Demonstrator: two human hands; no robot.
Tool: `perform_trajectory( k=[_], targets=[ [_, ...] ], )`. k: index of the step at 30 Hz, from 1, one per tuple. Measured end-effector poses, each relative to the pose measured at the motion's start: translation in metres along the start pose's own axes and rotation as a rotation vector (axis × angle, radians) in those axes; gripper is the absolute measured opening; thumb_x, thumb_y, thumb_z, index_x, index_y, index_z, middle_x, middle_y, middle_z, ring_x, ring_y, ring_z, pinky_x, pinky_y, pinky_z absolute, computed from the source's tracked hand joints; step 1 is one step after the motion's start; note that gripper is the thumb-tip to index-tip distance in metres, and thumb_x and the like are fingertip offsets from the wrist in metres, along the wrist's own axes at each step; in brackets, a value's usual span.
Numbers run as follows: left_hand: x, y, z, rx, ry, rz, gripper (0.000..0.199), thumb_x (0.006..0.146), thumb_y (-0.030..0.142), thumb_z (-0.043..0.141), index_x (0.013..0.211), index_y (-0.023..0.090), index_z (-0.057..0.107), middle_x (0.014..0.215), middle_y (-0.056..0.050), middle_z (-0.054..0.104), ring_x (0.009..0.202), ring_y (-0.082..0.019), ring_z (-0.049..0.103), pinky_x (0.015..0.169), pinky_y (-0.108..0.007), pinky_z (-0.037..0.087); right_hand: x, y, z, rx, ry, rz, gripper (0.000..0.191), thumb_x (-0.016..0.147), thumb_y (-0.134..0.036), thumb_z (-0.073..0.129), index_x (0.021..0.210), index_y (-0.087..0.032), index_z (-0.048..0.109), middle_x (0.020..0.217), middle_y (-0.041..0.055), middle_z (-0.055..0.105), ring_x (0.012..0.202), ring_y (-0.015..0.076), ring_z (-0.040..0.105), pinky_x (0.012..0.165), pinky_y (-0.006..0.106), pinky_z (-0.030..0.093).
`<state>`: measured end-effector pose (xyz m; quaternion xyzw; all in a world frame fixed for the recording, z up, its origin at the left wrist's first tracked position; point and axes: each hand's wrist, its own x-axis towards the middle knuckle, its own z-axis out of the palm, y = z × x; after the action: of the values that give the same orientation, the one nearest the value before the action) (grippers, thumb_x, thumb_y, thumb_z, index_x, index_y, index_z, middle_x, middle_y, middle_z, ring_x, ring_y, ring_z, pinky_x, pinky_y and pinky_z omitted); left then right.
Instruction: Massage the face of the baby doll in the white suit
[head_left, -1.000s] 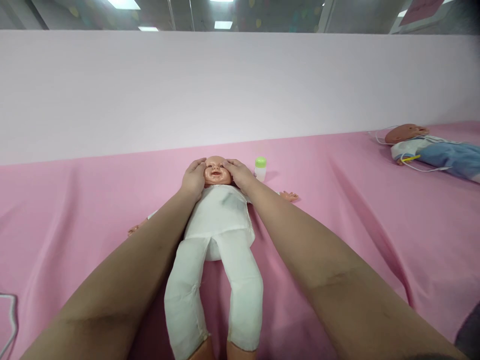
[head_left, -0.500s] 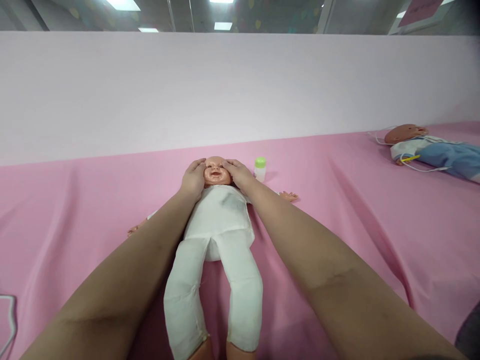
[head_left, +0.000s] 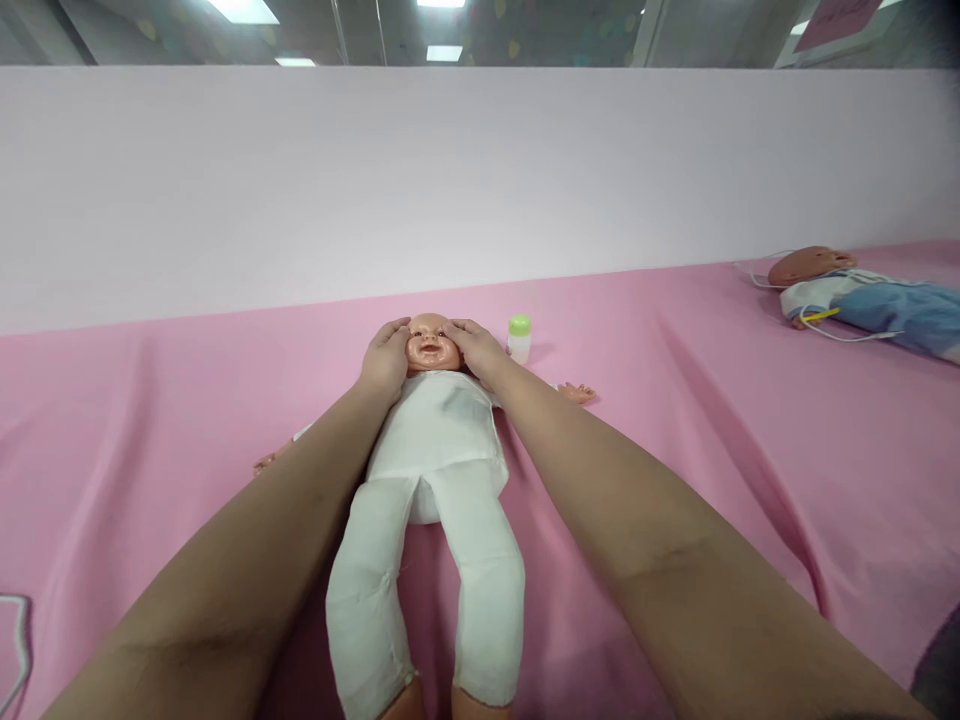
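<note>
A baby doll (head_left: 439, 430) with a white cloth body lies on its back on the pink sheet, its head at the far end and its legs toward me. My left hand (head_left: 385, 360) cups the left side of its head, fingers pointing away from me. Against the other side of the head rests my right hand (head_left: 478, 350), its fingertips by the temple and brow. The doll's face shows between my hands, while its ears are hidden under them. My forearms pass over the doll's outstretched arms, so only the doll's hands show clearly.
Just right of my right hand stands a small bottle with a green cap (head_left: 519, 338). A second doll in blue clothes (head_left: 892, 300), with white tubing and a yellow piece, lies at the far right. A white wall (head_left: 480, 180) rises behind the pink sheet (head_left: 187, 400).
</note>
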<state>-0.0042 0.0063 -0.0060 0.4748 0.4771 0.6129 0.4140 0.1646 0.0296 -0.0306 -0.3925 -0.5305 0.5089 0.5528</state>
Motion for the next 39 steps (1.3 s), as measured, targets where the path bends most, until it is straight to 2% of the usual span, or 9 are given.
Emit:
perform_trajectory(
  k=[9, 17, 23, 33, 39],
  targets=[
    [-0.008, 0.011, 0.004, -0.012, 0.007, -0.03, 0.035, 0.088, 0.029, 0.062, 0.12, 0.021, 0.072, 0.112, -0.008, 0.076, 0.094, -0.021, 0.072, 0.084, -0.032, 0.06, 0.002, 0.001, 0.001, -0.001, 0.01, -0.005, 0.043, 0.087, -0.054, 0.071, 0.121, -0.027, 0.069, 0.121, 0.0041, 0.074, 0.114, 0.023, 0.069, 0.107, 0.041, 0.054],
    [-0.01, 0.012, 0.005, -0.012, 0.009, -0.052, 0.036, 0.087, 0.031, 0.063, 0.12, 0.021, 0.071, 0.11, -0.008, 0.076, 0.092, -0.021, 0.072, 0.083, -0.033, 0.059, 0.002, 0.002, 0.0, -0.014, 0.0, -0.021, 0.046, 0.085, -0.058, 0.071, 0.12, -0.027, 0.068, 0.121, 0.0047, 0.074, 0.11, 0.0224, 0.071, 0.103, 0.041, 0.055],
    [-0.009, 0.012, 0.004, 0.001, -0.001, -0.049, 0.037, 0.086, 0.032, 0.064, 0.121, 0.022, 0.071, 0.112, -0.008, 0.076, 0.093, -0.022, 0.072, 0.083, -0.034, 0.06, -0.001, -0.002, 0.001, -0.017, -0.005, 0.013, 0.047, 0.085, -0.059, 0.071, 0.12, -0.028, 0.068, 0.12, 0.0041, 0.075, 0.103, 0.0215, 0.073, 0.1, 0.041, 0.057],
    [-0.011, 0.014, 0.005, 0.018, 0.019, -0.041, 0.035, 0.089, 0.031, 0.063, 0.122, 0.021, 0.071, 0.115, -0.01, 0.076, 0.103, -0.025, 0.073, 0.09, -0.038, 0.061, 0.003, 0.003, 0.0, 0.012, -0.01, -0.03, 0.042, 0.086, -0.056, 0.071, 0.116, -0.027, 0.069, 0.118, 0.0041, 0.075, 0.106, 0.0209, 0.072, 0.102, 0.039, 0.057],
    [-0.011, 0.016, 0.007, 0.021, 0.041, -0.051, 0.034, 0.088, 0.029, 0.063, 0.12, 0.021, 0.072, 0.115, -0.009, 0.076, 0.105, -0.027, 0.073, 0.086, -0.038, 0.062, 0.003, 0.002, 0.0, -0.004, -0.003, -0.01, 0.047, 0.084, -0.058, 0.072, 0.119, -0.026, 0.068, 0.12, 0.0046, 0.074, 0.106, 0.0206, 0.072, 0.102, 0.039, 0.056]
  ],
)
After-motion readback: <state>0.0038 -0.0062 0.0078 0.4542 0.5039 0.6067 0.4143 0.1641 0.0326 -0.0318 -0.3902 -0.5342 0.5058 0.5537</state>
